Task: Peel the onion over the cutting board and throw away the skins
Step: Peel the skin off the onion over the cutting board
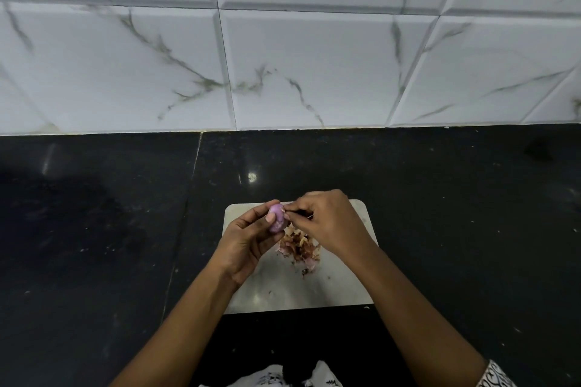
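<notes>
Onion [278, 218]: small, oval, smooth and pale purple, with whitish scuffed patches on its near face. In the head view it is held above the far left part of the cutting board [283, 289], clear of the board surface.

Left hand [248, 242]: palm turned up, fingers curled round the left and under side of the onion, thumb pressed on its near face. The onion is clamped between thumb and fingers.

Right hand [327, 223]: back of the hand toward the camera, knuckles bent. Thumb and forefinger are drawn together in a pinch at the onion's right edge, touching it. Whether a loose strip of skin lies between the fingertips cannot be told. The remaining fingers are folded in toward the palm.

Cutting board: flat, rectangular, rounded corners, pale grey-white matte surface with small dark flecks. It lies on the countertop [94, 229], a black polished stone slab with fine speckles and a thin seam line.

Skins [300, 250]: a loose heap of dry, papery flakes, brown, tan and pink, on the board's middle, directly below the hands.

Wall tiles [314, 66]: large, glossy, white with grey-green marble veining and bevelled edges, meeting the countertop's far edge.

Sleeve [495, 375]: white fabric with a black printed pattern, at the right forearm.
</notes>
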